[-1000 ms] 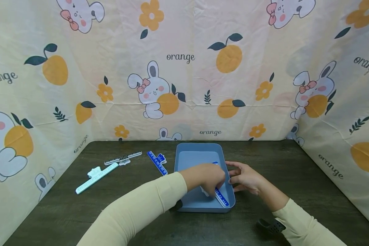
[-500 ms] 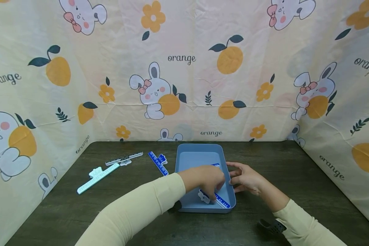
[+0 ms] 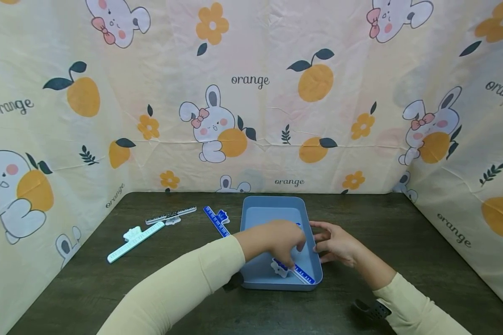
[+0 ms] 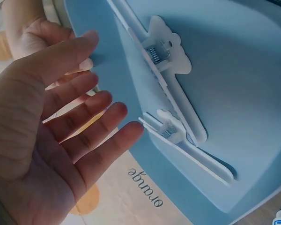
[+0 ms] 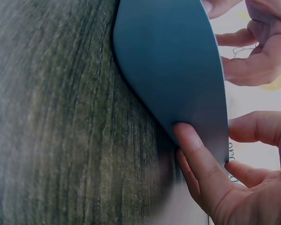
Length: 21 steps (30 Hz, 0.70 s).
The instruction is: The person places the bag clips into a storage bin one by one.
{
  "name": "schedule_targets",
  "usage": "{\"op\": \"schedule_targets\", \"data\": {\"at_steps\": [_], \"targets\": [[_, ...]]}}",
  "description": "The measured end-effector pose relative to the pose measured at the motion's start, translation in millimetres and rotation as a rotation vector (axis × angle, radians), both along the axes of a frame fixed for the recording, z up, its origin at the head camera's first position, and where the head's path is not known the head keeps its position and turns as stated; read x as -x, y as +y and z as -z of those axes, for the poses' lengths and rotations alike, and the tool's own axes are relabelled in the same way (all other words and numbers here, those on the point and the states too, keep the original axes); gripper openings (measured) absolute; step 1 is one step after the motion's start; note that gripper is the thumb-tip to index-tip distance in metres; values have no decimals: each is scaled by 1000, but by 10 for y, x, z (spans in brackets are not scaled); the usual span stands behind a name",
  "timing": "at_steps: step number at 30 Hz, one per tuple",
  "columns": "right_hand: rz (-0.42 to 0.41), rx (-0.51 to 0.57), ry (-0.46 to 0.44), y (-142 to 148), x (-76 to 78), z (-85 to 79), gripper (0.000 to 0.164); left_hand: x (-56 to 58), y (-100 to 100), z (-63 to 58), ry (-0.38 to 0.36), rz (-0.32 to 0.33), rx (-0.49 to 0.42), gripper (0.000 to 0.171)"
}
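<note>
A blue tray [image 3: 272,209] stands on the table with two ruler clips in it. The nearer ruler clip [image 3: 303,274] is blue-faced with a white flower-shaped grip; the other clip [image 4: 192,152] lies partly beside it in the left wrist view. My left hand [image 3: 281,242] is over the tray, its fingers spread and extended, holding nothing. In the left wrist view the fingers are apart from the larger clip [image 4: 164,84]. My right hand [image 3: 337,244] rests fingertips against the tray's right wall and rim; its fingers [image 5: 201,154] touch the outer wall.
Left of the tray lies a blue ruler clip [image 3: 215,221]. Farther left are a mint ruler clip [image 3: 136,242] and a black-and-white one [image 3: 169,216], touching or nearly so. A printed cloth [image 3: 260,116] hangs behind the dark table [image 3: 184,288].
My left hand has loosened from the nearer clip and drawn slightly back, so its flower grip shows more. My right hand stays at the tray's side. The head view has shifted slightly.
</note>
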State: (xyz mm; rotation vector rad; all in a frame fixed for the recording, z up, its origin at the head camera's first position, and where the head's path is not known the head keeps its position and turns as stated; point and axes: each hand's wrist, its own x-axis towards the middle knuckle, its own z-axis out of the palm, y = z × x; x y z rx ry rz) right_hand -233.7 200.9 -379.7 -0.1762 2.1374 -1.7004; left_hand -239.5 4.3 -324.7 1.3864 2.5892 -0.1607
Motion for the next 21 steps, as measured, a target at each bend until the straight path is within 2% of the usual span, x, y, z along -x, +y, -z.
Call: {"op": "schedule_targets", "data": {"at_steps": [5, 12, 18, 21], "targets": [[3, -7, 0, 5, -15, -7, 80, -19, -71, -25, 37, 29, -65, 40], [12, -6, -9, -8, -12, -7, 79, -75, -211, -12, 49, 22, -187, 34], [5, 6, -4, -4, -12, -1, 80, -153, -306, -17, 90, 41, -266, 30], [5, 11, -2, -5, -14, 4, 80, -174, -354, -12, 83, 32, -307, 28]]}}
